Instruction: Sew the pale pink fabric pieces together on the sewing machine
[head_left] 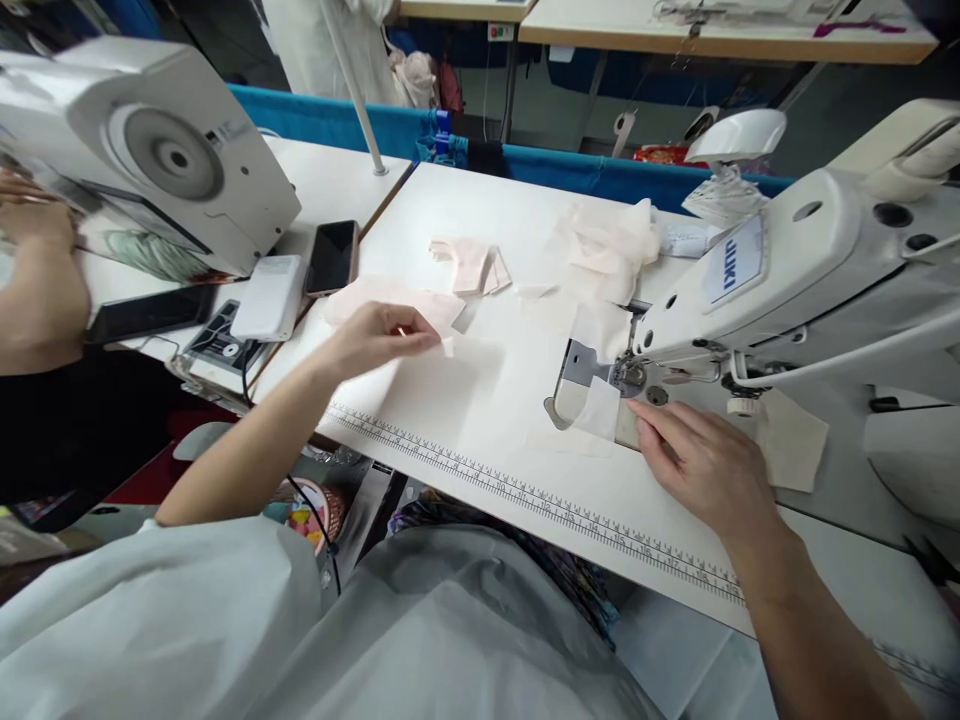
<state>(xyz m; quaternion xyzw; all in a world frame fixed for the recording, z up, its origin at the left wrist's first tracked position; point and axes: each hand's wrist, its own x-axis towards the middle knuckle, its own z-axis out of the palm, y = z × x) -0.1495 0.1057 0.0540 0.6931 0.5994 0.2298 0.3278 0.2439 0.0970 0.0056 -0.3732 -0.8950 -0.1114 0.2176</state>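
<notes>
The head view takes in a white worktable (517, 400) with a ruler printed along its near edge, and the sewing machine (832, 240) on its right side. A flat pale-pink cloth (360, 300) lies on the table just beyond the left hand (439, 343), while the right hand (636, 425) is beside the needle area. Farther back are a loose cloth heap (604, 245) and, left of it, smaller folded pink pieces (469, 268). A white piece (598, 408) lies flat just left of the right fingertips, in front of the presser foot. The right thumb and forefinger are slightly parted; whether they grip any cloth I cannot tell. The left thumb and forefinger come together in a narrow pinch, apparently on a small pale scrap (448, 347). The step in hand seems to be handling pieces at the needle; the next move probably calls for light fingertip control, keeping the white piece flat.
</notes>
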